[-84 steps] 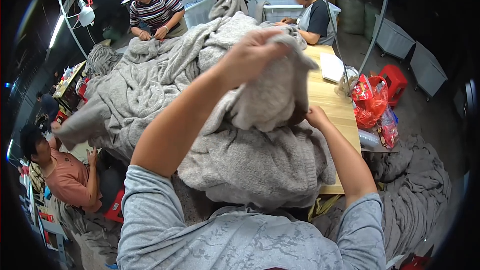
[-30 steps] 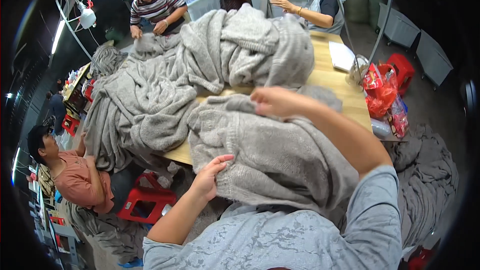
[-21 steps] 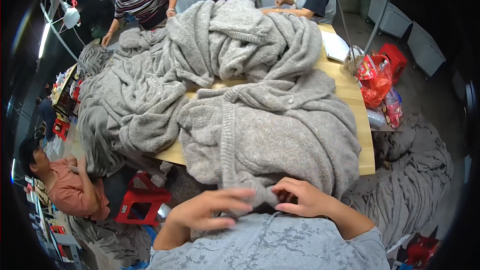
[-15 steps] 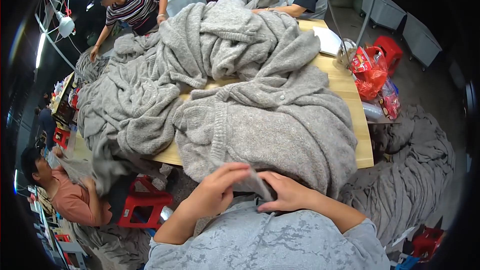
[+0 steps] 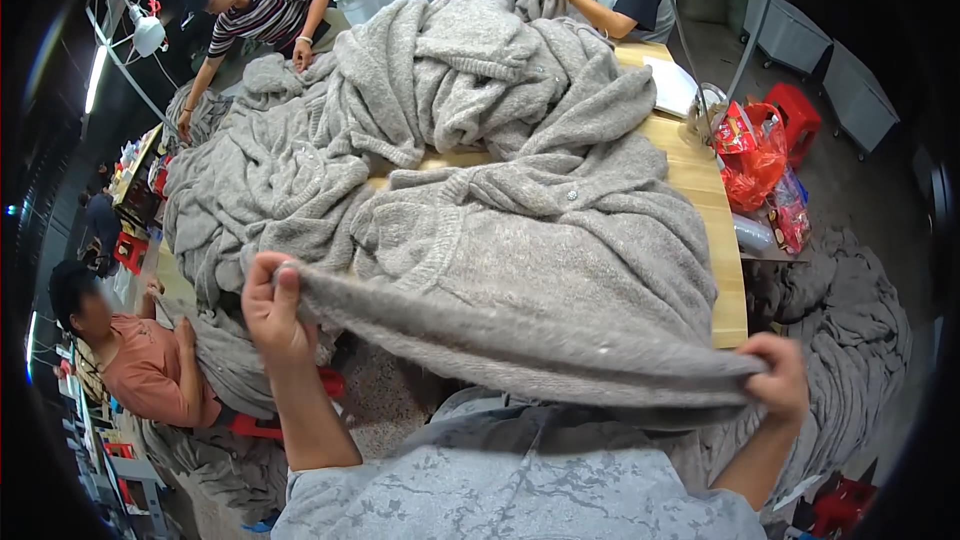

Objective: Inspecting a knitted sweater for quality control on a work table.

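Note:
A grey knitted sweater (image 5: 530, 335) is stretched sideways in front of my body, its near edge folded into a long band. My left hand (image 5: 275, 305) grips one end, thumb pressed against the fingers. At the other end my right hand (image 5: 775, 375), a little blurred, is closed on the knit. Behind the stretched edge, the garment's ribbed band and body lie on the wooden table (image 5: 715, 240). Beyond it rises a large heap of similar grey knitwear (image 5: 350, 90).
Three people work around the table: one in stripes (image 5: 270, 5), one in dark sleeves (image 5: 630, 0), one in orange (image 5: 150, 365) at left. Red bags (image 5: 750, 160) sit at the right. More knitwear (image 5: 850, 340) lies low at right. A thin pole (image 5: 757, 20) stands beside the table.
My hands were close together at the garment's near edge; they have moved far apart, pulling the knit taut and raising it. The person at the far right has lifted a grey piece.

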A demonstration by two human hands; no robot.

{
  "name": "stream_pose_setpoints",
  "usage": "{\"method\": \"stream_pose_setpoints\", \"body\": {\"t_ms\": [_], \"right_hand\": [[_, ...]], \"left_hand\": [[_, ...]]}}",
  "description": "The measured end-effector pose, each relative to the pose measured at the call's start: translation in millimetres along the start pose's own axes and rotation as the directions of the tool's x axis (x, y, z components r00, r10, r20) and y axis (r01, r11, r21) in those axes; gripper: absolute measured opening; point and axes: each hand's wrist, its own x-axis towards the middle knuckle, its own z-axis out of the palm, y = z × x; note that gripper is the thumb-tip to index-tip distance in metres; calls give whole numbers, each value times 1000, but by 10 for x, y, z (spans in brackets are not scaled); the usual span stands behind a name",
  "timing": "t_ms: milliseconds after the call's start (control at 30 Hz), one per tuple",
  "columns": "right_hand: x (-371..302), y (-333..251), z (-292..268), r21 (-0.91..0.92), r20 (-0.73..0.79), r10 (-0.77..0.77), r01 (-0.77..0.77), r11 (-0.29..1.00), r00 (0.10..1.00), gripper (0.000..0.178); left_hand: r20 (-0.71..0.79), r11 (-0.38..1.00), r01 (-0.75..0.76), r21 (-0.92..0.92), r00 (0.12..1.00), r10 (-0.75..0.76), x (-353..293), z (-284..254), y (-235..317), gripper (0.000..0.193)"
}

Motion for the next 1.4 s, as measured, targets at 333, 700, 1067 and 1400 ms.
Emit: {"method": "stream_pose_setpoints", "body": {"t_ms": [333,700,1067,1400], "right_hand": [[1276,496,-255,-788,-272,-294,-37,614,916,32],[1499,-526,2533,-127,79,-652,656,744,754,36],[1518,-178,2753,-27,-22,-628,628,778,778,21],[1569,-94,2716,39,40,-609,608,793,792,13]], "left_hand": [[277,849,505,158,802,-529,-164,636,-1187,20],[264,776,622,109,734,-626,-412,580,-1393,11],[336,792,600,112,727,-599,-550,444,-1460,6],[331,631,769,-102,624,-708,-698,473,-1393,14]]}}
